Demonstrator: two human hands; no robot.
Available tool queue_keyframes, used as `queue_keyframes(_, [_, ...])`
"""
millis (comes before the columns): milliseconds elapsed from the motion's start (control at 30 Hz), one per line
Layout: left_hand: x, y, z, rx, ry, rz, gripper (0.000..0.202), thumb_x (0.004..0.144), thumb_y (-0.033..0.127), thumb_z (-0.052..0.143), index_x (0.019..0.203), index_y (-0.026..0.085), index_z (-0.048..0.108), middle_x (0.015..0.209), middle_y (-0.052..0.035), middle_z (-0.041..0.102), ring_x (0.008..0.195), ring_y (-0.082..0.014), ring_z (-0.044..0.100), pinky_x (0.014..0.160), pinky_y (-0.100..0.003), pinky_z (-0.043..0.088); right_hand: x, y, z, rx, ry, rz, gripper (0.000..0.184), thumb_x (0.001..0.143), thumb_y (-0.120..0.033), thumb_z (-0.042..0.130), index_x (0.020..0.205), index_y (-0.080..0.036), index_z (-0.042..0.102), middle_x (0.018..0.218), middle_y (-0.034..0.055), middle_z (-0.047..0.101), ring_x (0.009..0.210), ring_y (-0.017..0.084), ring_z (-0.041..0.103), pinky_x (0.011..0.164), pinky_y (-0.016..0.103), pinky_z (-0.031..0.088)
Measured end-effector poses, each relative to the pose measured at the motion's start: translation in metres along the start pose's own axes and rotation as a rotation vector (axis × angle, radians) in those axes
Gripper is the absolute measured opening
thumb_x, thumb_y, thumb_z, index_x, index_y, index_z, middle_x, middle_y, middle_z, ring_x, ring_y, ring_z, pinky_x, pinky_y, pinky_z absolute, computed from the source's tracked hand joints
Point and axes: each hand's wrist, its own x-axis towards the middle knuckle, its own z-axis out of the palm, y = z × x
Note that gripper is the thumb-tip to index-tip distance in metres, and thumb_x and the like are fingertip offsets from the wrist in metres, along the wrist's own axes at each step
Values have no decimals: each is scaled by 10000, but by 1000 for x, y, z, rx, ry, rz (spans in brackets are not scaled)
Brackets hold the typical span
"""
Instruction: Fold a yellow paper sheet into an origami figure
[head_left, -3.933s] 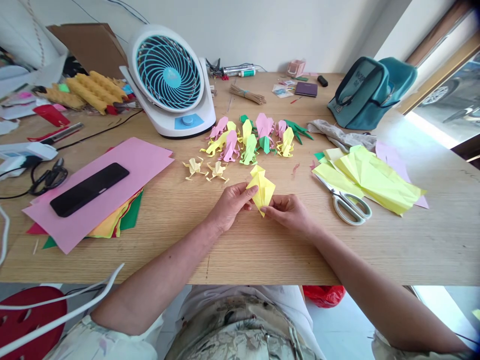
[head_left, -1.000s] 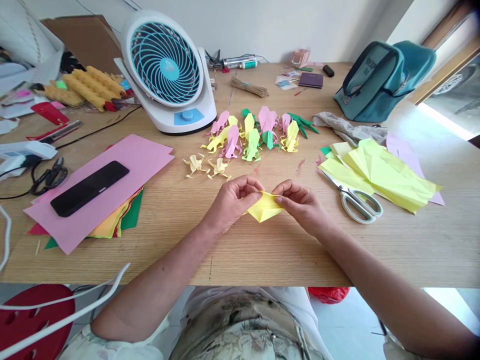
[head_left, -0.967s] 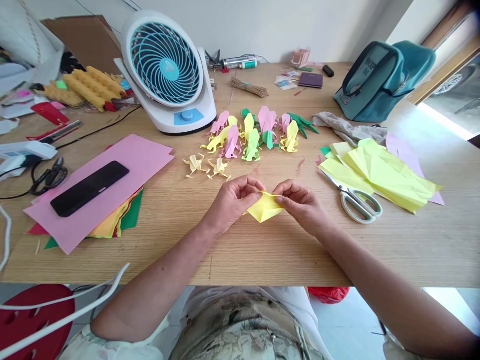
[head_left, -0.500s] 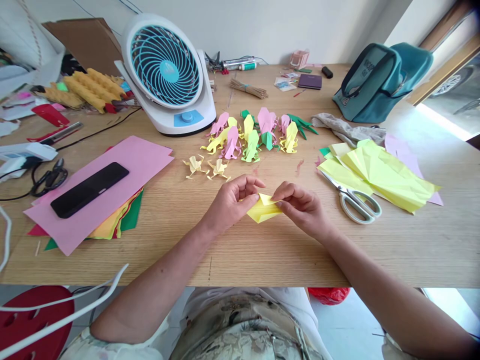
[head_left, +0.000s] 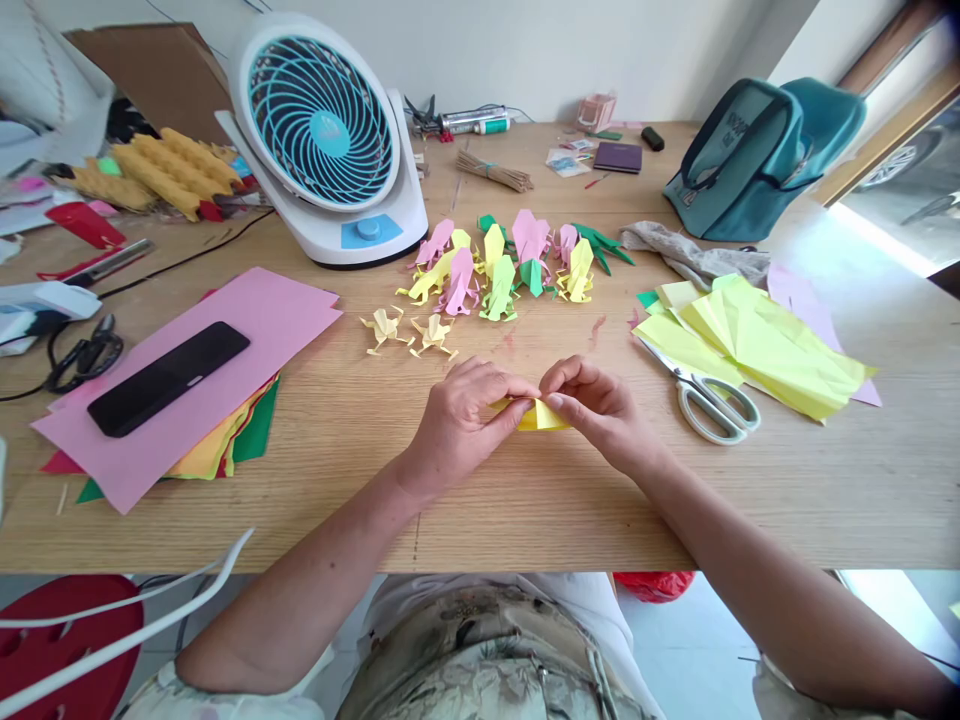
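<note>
A small piece of folded yellow paper (head_left: 543, 416) is pinched between my two hands above the near middle of the table. My left hand (head_left: 472, 408) grips its left part with thumb and fingers, covering much of it. On the other side, my right hand (head_left: 596, 405) pinches its upper right edge, and the fingertips of both hands almost meet. Beyond my hands stand several folded paper figures in pink, yellow and green, among them a pink one (head_left: 458, 283). Two small cream paper figures, one of them a frog-like shape (head_left: 433, 335), sit closer to my left hand.
White-handled scissors (head_left: 720, 408) lie to the right beside crumpled yellow paper (head_left: 780, 345). At left, a black phone (head_left: 169, 378) rests on pink paper sheets (head_left: 292, 310). A white fan (head_left: 382, 235) stands behind, and a teal bag (head_left: 750, 170) at the back right.
My left hand has moved right, closer to my right hand, and covers more of the yellow paper. Less of the paper shows now. The view has shifted slightly.
</note>
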Motion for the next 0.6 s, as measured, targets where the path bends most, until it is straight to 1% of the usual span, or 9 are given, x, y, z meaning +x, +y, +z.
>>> queue_keyframes(100, [-1, 2, 1, 41, 34, 25, 117, 889, 106, 642, 893, 202, 710, 821, 10, 735, 775, -147, 632, 791, -307, 456, 1, 0, 0, 7, -16, 52, 233, 851, -435, 738, 845, -220, 648, 785, 3, 594, 724, 140, 515, 655, 278, 417])
queue_keyframes(333, [-2, 5, 0, 90, 60, 52, 105, 926, 180, 637, 890, 216, 729, 862, -8, 742, 816, -158, 612, 813, -335, 448, 2, 0, -1, 28, -53, 30, 252, 822, -435, 767, 805, -208, 659, 783, 1, 598, 745, 140, 537, 700, 288, 420])
queue_keyframes(467, [-3, 5, 1, 74, 61, 17, 100, 921, 193, 645, 870, 215, 728, 843, -8, 745, 807, -161, 619, 826, -342, 451, 1, 2, -1, -38, -48, -29, 203, 848, -389, 749, 829, -208, 659, 809, -1, 612, 773, 140, 564, 743, 292, 435])
queue_keyframes(600, [-3, 6, 3, 30, 27, -72, 110, 917, 201, 638, 845, 215, 720, 837, -15, 745, 814, -167, 643, 834, -337, 467, -1, 3, -1, -166, -14, -72, 165, 877, -357, 721, 848, -208, 655, 817, 1, 619, 787, 144, 574, 767, 298, 444])
